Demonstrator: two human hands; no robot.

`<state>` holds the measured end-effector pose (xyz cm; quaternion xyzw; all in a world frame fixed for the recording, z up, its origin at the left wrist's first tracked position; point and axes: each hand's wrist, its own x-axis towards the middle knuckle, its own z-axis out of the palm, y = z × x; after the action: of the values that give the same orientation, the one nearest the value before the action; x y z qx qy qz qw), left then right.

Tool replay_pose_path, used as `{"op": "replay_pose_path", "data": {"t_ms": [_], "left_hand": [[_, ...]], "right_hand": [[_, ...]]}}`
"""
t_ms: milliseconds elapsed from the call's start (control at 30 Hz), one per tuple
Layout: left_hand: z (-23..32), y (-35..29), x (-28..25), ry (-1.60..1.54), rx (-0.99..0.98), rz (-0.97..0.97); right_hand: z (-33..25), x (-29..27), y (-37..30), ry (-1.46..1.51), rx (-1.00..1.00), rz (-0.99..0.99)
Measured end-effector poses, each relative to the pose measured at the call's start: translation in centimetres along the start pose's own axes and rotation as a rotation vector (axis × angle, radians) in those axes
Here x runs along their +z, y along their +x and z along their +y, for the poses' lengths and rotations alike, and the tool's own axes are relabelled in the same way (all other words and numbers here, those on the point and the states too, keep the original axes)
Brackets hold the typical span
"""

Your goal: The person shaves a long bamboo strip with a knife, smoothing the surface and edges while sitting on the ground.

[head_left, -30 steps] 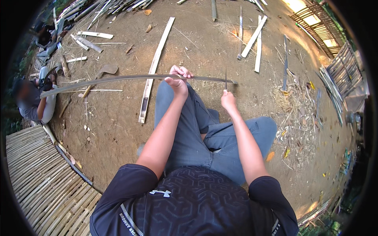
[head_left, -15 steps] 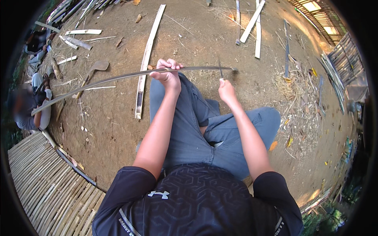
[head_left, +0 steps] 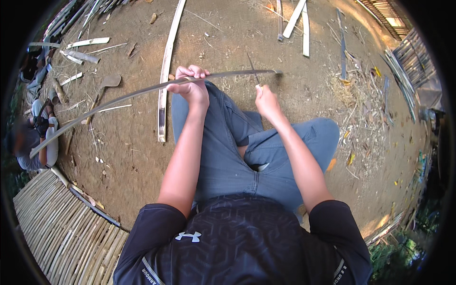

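A long, thin bamboo strip (head_left: 114,101) runs from the left side of the view, above my crossed legs, to an end with a small dark knob at the right. My left hand (head_left: 194,90) holds it from below near that right part, thumb and fingers around it. In my right hand (head_left: 267,102) is a knife (head_left: 251,61), gripped at the handle. Its thin blade points up and away and crosses the strip a little short of the knobbed end. The knife's handle is mostly hidden in the fist.
Split bamboo pieces (head_left: 171,47) lie on the dirt ground ahead. At the left are a shovel-like tool (head_left: 111,80) and another seated person (head_left: 40,135). A bamboo slat platform (head_left: 61,228) stands at lower left. Shavings and leaves (head_left: 351,123) litter the right.
The view has shifted slightly, so the ground pieces sit higher and further left. The knife blade has moved along the strip, toward my left hand. Both hands keep their holds.
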<state>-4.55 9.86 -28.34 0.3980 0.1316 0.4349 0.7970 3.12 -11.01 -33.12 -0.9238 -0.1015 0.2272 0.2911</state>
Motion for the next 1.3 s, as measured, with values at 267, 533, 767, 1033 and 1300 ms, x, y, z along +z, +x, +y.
{"op": "replay_pose_path", "data": {"t_ms": [267, 533, 767, 1033, 1300], "left_hand": [[0.3, -0.2, -0.4, 0.003, 0.034, -0.105], [0.5, -0.1, -0.7, -0.006, 0.025, -0.070], [-0.3, 0.6, 0.0, -0.016, -0.002, 0.031], [0.4, 0.1, 1.2, 0.247, 0.073, 0.124], [0.4, -0.9, 1.1, 0.626, 0.123, 0.111]], "right_hand": [[0.5, -0.9, 1.9, -0.019, 0.045, 0.015], [6.5, 2.4, 4.4, 0.046, 0.193, 0.064], [6.8, -1.1, 5.7, 0.101, 0.189, 0.266], [-0.4, -2.8, -3.3, 0.206, -0.106, 0.013], [-6.1, -4.7, -4.7, 0.070, -0.189, -0.074]]}}
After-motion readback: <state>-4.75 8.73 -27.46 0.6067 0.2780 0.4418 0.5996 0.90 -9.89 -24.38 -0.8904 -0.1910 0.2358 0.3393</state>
